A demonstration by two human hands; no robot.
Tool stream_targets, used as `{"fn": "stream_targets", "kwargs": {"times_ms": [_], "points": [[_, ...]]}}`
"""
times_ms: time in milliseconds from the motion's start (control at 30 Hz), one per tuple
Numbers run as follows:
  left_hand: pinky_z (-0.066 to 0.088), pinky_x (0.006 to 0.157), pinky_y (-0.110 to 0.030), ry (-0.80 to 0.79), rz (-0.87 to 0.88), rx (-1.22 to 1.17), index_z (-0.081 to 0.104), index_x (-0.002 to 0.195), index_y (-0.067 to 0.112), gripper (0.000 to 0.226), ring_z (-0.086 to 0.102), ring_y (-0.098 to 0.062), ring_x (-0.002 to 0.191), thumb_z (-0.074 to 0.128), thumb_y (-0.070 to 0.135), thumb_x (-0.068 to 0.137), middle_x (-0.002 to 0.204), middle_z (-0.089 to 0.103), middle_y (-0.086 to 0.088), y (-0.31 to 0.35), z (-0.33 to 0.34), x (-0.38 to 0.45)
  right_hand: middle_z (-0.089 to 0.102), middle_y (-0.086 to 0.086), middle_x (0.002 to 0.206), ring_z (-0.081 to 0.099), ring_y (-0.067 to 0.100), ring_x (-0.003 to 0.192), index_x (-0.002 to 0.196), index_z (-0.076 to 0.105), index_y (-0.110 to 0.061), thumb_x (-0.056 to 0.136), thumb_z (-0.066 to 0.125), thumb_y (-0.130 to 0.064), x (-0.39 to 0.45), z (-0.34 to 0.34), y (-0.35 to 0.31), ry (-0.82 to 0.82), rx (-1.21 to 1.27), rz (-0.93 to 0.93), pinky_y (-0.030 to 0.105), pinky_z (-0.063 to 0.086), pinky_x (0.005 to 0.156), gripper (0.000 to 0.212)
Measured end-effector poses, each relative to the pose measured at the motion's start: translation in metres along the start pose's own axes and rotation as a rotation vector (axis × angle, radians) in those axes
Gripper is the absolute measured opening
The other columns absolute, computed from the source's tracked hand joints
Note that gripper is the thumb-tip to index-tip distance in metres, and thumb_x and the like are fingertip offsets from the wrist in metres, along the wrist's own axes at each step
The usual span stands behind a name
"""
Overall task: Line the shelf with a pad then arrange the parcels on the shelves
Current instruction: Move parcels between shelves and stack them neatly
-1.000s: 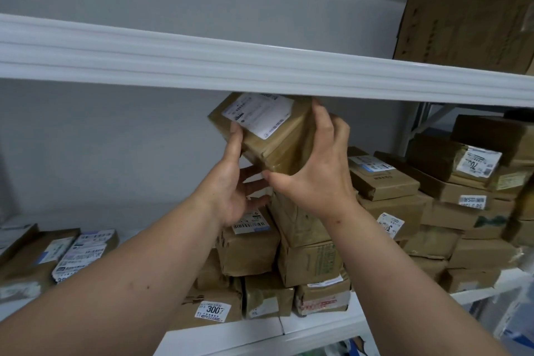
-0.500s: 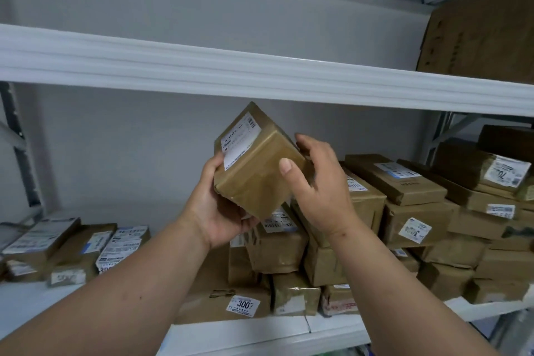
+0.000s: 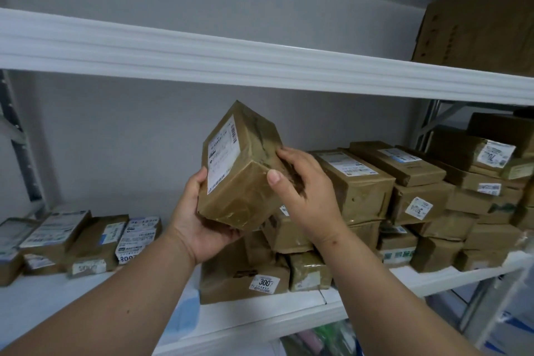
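- Our left hand [image 3: 202,222] cups the brown parcel [image 3: 239,170] from below, palm up, fingers curled under its lower edge and thumb against the labelled face.
- Our right hand [image 3: 303,191] grips the parcel's right side, thumb on the near face, fingers wrapped over the taped edge.
- The parcel is held tilted in the air, in front of the middle shelf [image 3: 260,318] and above the parcel pile [image 3: 375,199].
- Its white shipping label [image 3: 224,153] carries a barcode; we cannot read the print.
- Below, a parcel sticker [image 3: 265,283] reads "3007"; to the right, another label [image 3: 494,156] shows "70".
- More flat parcels [image 3: 86,240] lie at the shelf's left end.
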State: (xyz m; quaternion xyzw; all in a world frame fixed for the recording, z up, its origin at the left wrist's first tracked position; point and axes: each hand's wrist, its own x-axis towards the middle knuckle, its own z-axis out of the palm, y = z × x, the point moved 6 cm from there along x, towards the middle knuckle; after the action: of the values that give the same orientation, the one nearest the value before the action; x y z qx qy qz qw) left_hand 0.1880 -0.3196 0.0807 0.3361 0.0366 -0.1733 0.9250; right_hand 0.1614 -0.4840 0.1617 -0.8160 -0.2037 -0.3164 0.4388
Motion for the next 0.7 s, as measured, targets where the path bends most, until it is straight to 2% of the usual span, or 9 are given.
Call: {"fn": "stream_targets", "kwargs": {"times_ms": [67, 167, 233, 333, 433, 600, 700], "points": [[0.052, 0.091, -0.051, 0.007, -0.005, -0.010, 0.067, 0.126, 0.021, 0.060, 0.063, -0.039, 0.113, 0.062, 0.061, 0.083, 0.122, 0.068, -0.021, -0.001, -0.006, -0.007, 0.050, -0.008, 0.138, 0.045, -0.003, 0.124, 0.136, 0.056, -0.020, 0.079, 0.049, -0.068, -0.008, 0.006, -0.006, -0.004, 0.018, 0.004, 0.002, 0.033, 0.099, 0.074], [0.056, 0.083, -0.049, 0.006, -0.005, -0.013, 0.068, 0.125, 0.019, 0.057, 0.065, -0.038, 0.106, 0.057, 0.059, 0.086, 0.119, 0.070, -0.021, -0.001, -0.010, -0.019, 0.048, -0.010, 0.137, 0.045, -0.004, 0.123, 0.138, 0.053, -0.022, 0.076, 0.053, -0.069, -0.018, 0.014, -0.015, -0.032, 0.068, 0.020, 0.000, 0.034, 0.095, 0.079], [0.056, 0.081, -0.048, 0.005, 0.000, -0.014, 0.069, 0.124, 0.018, 0.057, 0.066, -0.039, 0.104, 0.056, 0.059, 0.086, 0.117, 0.070, -0.021, -0.001, -0.012, -0.027, 0.050, -0.011, 0.135, 0.048, -0.003, 0.122, 0.140, 0.051, -0.023, 0.074, 0.055, -0.070, -0.023, 0.018, -0.019, -0.042, 0.094, 0.028, 0.004, 0.038, 0.095, 0.081], [0.053, 0.088, -0.050, 0.002, 0.007, -0.004, 0.068, 0.125, 0.017, 0.059, 0.064, -0.040, 0.108, 0.056, 0.060, 0.086, 0.119, 0.069, -0.022, 0.002, -0.018, -0.033, 0.050, -0.013, 0.135, 0.048, -0.003, 0.121, 0.141, 0.049, -0.027, 0.073, 0.054, -0.072, -0.027, 0.022, -0.023, -0.052, 0.094, 0.045, 0.013, 0.043, 0.097, 0.082], [0.052, 0.091, -0.049, 0.002, 0.033, 0.024, 0.068, 0.125, 0.020, 0.059, 0.064, -0.037, 0.109, 0.055, 0.063, 0.087, 0.120, 0.070, -0.019, 0.005, -0.021, -0.036, 0.049, -0.014, 0.135, 0.048, -0.002, 0.120, 0.143, 0.046, -0.028, 0.075, 0.050, -0.072, -0.031, 0.025, -0.024, -0.066, 0.070, 0.056, 0.013, 0.041, 0.096, 0.080], [0.040, 0.106, -0.050, 0.007, 0.049, 0.078, 0.068, 0.124, 0.023, 0.059, 0.060, -0.036, 0.116, 0.061, 0.063, 0.082, 0.123, 0.069, -0.017, 0.004, -0.019, -0.041, 0.053, -0.008, 0.134, 0.049, 0.003, 0.122, 0.144, 0.049, -0.022, 0.080, 0.042, -0.071, -0.036, 0.021, -0.016, -0.058, 0.001, 0.076, 0.023, 0.043, 0.102, 0.080], [0.044, 0.102, -0.050, 0.056, 0.083, 0.092, 0.069, 0.123, 0.025, 0.056, 0.061, -0.037, 0.116, 0.066, 0.060, 0.079, 0.120, 0.071, -0.015, 0.003, -0.014, -0.041, 0.054, -0.008, 0.132, 0.047, 0.004, 0.122, 0.137, 0.055, -0.023, 0.085, 0.037, -0.069, -0.036, 0.009, -0.008, 0.006, -0.059, 0.055, 0.033, 0.044, 0.102, 0.072]]}}
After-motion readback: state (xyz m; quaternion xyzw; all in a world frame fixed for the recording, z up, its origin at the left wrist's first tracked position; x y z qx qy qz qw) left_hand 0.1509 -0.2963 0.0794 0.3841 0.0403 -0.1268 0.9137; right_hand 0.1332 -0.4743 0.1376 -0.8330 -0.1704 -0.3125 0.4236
